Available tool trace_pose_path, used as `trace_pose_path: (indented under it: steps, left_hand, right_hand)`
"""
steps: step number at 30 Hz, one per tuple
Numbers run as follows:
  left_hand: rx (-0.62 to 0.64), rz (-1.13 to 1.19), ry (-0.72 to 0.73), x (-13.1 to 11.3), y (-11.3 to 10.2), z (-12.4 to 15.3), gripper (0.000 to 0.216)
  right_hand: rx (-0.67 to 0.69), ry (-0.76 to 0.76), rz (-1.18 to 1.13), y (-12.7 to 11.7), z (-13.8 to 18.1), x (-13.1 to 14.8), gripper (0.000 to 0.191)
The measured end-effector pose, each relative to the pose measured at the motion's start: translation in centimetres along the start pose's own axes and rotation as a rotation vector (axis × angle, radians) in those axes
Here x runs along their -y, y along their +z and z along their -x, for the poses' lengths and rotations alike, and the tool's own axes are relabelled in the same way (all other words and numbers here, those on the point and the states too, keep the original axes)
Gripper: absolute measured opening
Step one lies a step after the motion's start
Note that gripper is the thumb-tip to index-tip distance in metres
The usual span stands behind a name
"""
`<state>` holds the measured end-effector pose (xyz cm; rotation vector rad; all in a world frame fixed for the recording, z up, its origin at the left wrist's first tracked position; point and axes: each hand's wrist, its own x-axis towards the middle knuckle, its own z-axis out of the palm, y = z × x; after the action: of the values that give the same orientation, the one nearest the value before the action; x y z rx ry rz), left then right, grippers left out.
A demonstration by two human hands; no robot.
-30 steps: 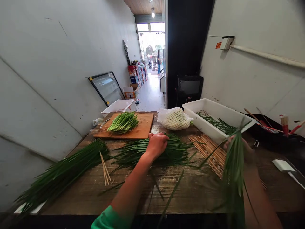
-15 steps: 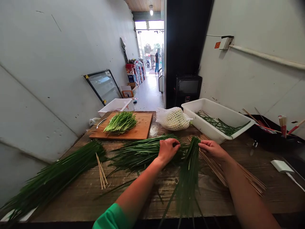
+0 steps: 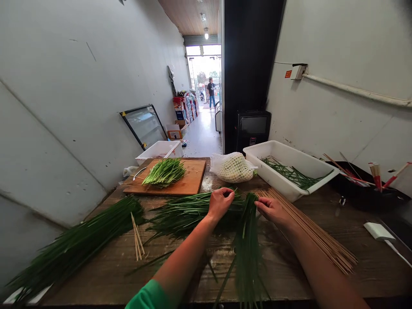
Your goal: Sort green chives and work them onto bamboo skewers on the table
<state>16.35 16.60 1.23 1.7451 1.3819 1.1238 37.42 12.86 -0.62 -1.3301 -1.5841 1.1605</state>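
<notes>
the right hand has its thumb and fingers pinched together on the upper end of a bunch of long green leaves, which trails down toward the near edge of the table; its lower part is blurred, so i cannot tell whether it lies on the wood or hangs over it. the left hand is curled just beside that end, thumb and forefinger nearly meeting, over a loose leaf pile in the middle of the table; i cannot tell whether a blade is caught between them. the step in hand looks like picking through the bunch and evening its ends. the next move seems to call for a firm right pinch while the left fingers single out stray blades without dragging the rest loose. a longer leaf bundle slants along the table's left edge toward the near left corner, with a few pale sticks beside it. at the far edge sit a cutting board bearing cut green stems and, toward the far right corner, a white tub with leaf scraps; thin brown sticks lie toward the right edge.
</notes>
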Motion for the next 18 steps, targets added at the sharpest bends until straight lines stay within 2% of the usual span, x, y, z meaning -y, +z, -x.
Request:
trace_pose_path:
  steps: [7, 11, 18]
  left_hand:
    - [0.034, 0.201, -0.037, 0.8, 0.6, -0.2, 0.026]
    - [-0.001, 0.246, -0.040, 1.4, 1.1, -0.3, 0.021]
    - [0.027, 0.397, -0.106, 1.6, 1.1, -0.6, 0.017]
  right_hand:
    - [-0.041, -0.053, 0.084, 0.4, 0.2, 0.4, 0.041]
    - [-0.032, -0.054, 0.090, 0.6, 0.1, 0.2, 0.041]
    - [-0.011, -0.033, 0.069, 0.9, -0.1, -0.4, 0.041]
